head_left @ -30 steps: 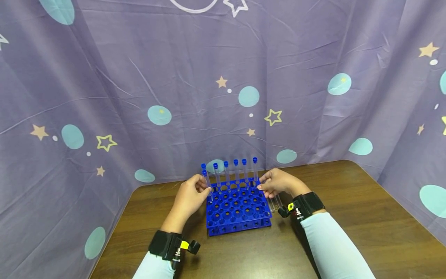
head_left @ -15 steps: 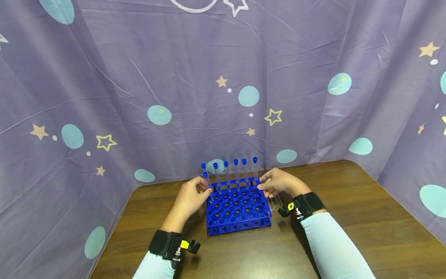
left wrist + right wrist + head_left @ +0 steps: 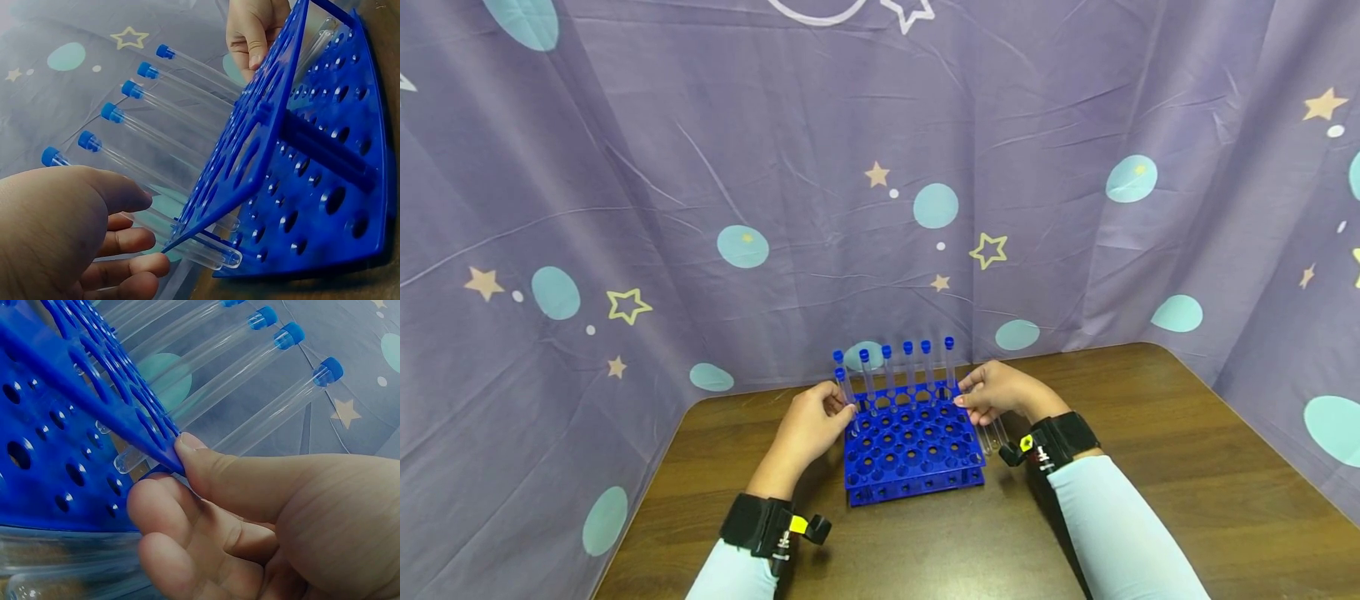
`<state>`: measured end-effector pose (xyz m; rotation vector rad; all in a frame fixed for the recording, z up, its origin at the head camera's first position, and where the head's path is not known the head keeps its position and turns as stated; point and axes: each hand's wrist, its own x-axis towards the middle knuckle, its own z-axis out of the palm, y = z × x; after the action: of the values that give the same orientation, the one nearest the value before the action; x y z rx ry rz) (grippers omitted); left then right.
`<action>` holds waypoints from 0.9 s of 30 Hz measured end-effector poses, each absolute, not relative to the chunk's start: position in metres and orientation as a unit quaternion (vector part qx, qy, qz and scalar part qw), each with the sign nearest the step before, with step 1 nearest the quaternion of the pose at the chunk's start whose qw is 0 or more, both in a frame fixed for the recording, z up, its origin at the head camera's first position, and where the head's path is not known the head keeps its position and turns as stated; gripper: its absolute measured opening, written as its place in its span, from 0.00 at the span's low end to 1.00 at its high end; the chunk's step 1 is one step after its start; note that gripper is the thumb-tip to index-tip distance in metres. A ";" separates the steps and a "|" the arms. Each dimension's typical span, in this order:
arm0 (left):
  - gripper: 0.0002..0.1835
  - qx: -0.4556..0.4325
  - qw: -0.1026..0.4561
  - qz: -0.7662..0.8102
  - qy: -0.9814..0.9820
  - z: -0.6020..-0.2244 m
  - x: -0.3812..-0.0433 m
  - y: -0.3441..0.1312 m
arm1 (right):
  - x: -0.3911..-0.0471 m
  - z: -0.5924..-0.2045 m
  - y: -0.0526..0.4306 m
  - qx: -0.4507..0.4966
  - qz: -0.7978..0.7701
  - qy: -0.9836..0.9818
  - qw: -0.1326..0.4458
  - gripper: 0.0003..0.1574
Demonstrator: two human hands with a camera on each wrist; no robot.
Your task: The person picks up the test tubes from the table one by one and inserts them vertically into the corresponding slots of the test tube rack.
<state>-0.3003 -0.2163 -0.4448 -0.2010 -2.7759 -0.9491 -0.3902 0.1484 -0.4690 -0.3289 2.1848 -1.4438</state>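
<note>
A blue plastic test tube rack [image 3: 917, 477] stands on the table, its tiered plates full of round holes. My left hand [image 3: 808, 421] pinches a clear test tube [image 3: 200, 248] with a blue cap between thumb and fingers, at the rack's back left corner. In the left wrist view the tube's rounded end overlaps the upper plate's corner. My right hand [image 3: 1003, 392] grips the rack's back right corner, thumb on top and forefinger below. Several blue-capped test tubes [image 3: 909, 375] stand in a row along the back of the rack.
More clear tubes [image 3: 991, 438] lie on the table right of the rack, partly under my right wrist; the right wrist view shows these glassy tubes [image 3: 69, 553] close beside it. A patterned purple curtain [image 3: 820, 300] hangs behind the wooden table [image 3: 1112, 417].
The cap of the tube in my left hand dips slightly and comes back up a little. Both hands and the rack stay nearly still.
</note>
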 end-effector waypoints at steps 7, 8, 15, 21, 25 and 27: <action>0.08 -0.071 0.104 -0.314 -0.941 -0.447 -0.302 -0.218 | -0.391 -0.470 0.149 -0.120 -0.531 0.801 0.249 0.36; 0.08 -0.071 0.103 -0.312 -0.942 -0.447 -0.302 -0.218 | -0.391 -0.470 0.149 -0.120 -0.532 0.800 0.250 0.36; 0.08 -0.067 0.089 -0.301 -0.947 -0.449 -0.303 -0.217 | -0.392 -0.470 0.150 -0.120 -0.532 0.799 0.252 0.35; 0.12 -0.065 0.075 -0.298 -0.950 -0.447 -0.303 -0.223 | -0.392 -0.470 0.150 -0.123 -0.533 0.798 0.254 0.36; 0.13 -0.066 0.049 -0.301 -0.950 -0.442 -0.300 -0.230 | -0.391 -0.469 0.150 -0.122 -0.534 0.797 0.254 0.37; 0.10 -0.067 0.034 -0.313 -0.947 -0.440 -0.298 -0.234 | -0.391 -0.470 0.148 -0.125 -0.535 0.795 0.256 0.37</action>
<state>-0.2976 -0.2344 -0.4402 -0.2070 -2.9120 -0.9643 -0.3909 0.1485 -0.4697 -0.3393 2.1589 -1.4538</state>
